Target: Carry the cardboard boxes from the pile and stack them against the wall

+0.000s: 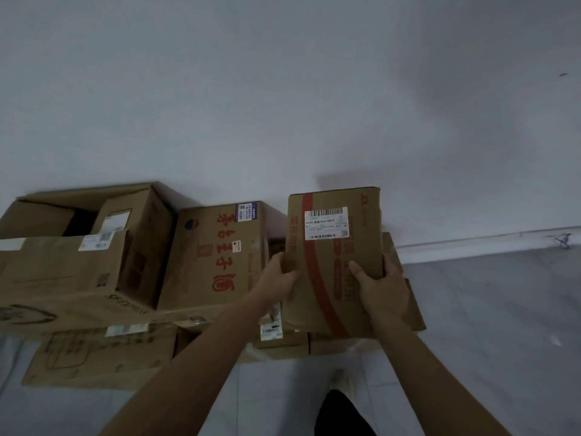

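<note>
I hold a small cardboard box (330,256) with red tape and a white shipping label, close to the white wall (283,89). My left hand (278,278) grips its left edge and my right hand (382,289) grips its right side, thumb on top. Under and behind it lie other cardboard boxes against the wall: one with red characters (217,256) just to the left, and an open-topped box (94,247) at far left. What the held box rests on is hidden.
A flat wide box (100,357) lies low on the grey tiled floor (487,325) at left. A white skirting line (487,240) runs along the wall at right. My dark trouser leg and shoe (341,401) show at the bottom.
</note>
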The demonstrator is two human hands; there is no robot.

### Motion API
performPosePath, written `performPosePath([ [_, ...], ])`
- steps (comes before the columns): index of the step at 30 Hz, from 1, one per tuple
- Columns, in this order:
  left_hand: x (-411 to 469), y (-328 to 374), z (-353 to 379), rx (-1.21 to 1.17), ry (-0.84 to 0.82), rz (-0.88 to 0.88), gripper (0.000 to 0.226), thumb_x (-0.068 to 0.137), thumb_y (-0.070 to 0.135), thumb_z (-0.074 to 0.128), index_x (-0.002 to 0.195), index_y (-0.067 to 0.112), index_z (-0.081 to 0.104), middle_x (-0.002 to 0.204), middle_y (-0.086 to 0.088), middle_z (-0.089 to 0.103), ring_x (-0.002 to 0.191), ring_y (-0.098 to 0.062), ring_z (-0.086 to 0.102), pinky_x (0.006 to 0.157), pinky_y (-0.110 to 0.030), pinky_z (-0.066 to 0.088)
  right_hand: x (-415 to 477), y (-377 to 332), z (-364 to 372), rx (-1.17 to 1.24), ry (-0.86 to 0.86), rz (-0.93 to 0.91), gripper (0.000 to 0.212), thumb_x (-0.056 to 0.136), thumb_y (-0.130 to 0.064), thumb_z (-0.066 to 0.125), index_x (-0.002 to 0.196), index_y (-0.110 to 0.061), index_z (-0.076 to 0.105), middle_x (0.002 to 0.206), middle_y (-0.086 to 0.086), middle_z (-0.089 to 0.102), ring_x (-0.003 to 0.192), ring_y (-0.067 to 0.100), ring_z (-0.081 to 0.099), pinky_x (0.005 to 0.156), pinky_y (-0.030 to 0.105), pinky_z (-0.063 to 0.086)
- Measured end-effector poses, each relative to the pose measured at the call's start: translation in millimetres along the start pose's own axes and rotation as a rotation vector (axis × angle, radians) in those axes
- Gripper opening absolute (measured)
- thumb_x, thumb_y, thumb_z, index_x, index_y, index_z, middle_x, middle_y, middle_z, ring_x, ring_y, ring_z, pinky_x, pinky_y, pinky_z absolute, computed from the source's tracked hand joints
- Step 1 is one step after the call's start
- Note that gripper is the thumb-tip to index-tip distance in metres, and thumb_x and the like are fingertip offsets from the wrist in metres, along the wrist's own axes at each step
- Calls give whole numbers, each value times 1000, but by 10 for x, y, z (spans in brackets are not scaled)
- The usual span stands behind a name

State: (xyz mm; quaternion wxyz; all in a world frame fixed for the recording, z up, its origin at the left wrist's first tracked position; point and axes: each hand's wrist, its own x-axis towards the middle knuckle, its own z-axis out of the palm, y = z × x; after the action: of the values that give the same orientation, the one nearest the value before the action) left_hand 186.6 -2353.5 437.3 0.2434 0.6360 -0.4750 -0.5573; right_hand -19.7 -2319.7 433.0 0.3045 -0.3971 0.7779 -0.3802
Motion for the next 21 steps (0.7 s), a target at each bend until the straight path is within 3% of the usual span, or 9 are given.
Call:
performPosePath([
  [2,362,-50,5,181,96,-6,35,98,24,57,131,19,47,112,8,60,105,-14,58,79,-23,51,400,79,148,-40,-69,31,66,83,-51,76,141,-28,55,124,-1,69,114,27,65,92,38,49],
  [4,712,-206,-59,432,234,-64,45,96,34,48,138,18,38,134,-7,54,119,-26,55,96,-42,51,732,166,327,-105,-123,47,67,85,-53,73,144,-28,52,127,-1,67,114,26,64,92,39,49],
  [6,1002,-439,-167,652,299,-150,58,97,36,42,150,20,23,151,-15,36,136,-35,40,108,-55,39,947,207,502,-157,-187,66,66,88,-53,70,146,-29,47,126,-2,65,110,23,63,91,39,48],
  [8,1159,-574,-290,786,286,-192,62,102,35,37,156,20,10,162,-15,15,148,-38,17,117,-59,23,1110,250,698,-183,-237,102,64,90,-50,68,146,-28,47,120,-4,64,98,16,58,86,35,45],
  [12,1447,-1035,-586,919,231,-248,64,100,55,18,155,37,-7,166,-3,-10,152,-32,-9,116,-68,4,1365,388,1229,-201,-344,159,61,88,-50,70,144,-31,51,118,-4,68,102,19,62,88,35,48],
  [15,1489,-1276,-667,1002,183,-262,60,102,53,18,154,42,-10,165,2,-17,151,-30,-15,117,-67,5,1515,585,1638,-215,-505,243,48,97,-39,64,141,-21,54,126,3,67,119,26,61,98,41,48],
  [18,1439,-1206,-645,1020,235,-241,56,104,50,19,155,44,-5,166,3,-11,152,-29,-8,117,-61,10,1576,803,1882,-301,-610,341,63,105,-35,50,159,-13,26,146,12,53,134,35,50,111,47,42],
  [21,1436,-1203,-654,1055,222,-230,56,104,51,19,155,43,-4,166,1,-8,152,-30,-4,117,-61,13,1555,944,2032,-384,-623,390,74,108,-31,42,161,-9,-5,152,18,44,134,38,48,107,46,41],
])
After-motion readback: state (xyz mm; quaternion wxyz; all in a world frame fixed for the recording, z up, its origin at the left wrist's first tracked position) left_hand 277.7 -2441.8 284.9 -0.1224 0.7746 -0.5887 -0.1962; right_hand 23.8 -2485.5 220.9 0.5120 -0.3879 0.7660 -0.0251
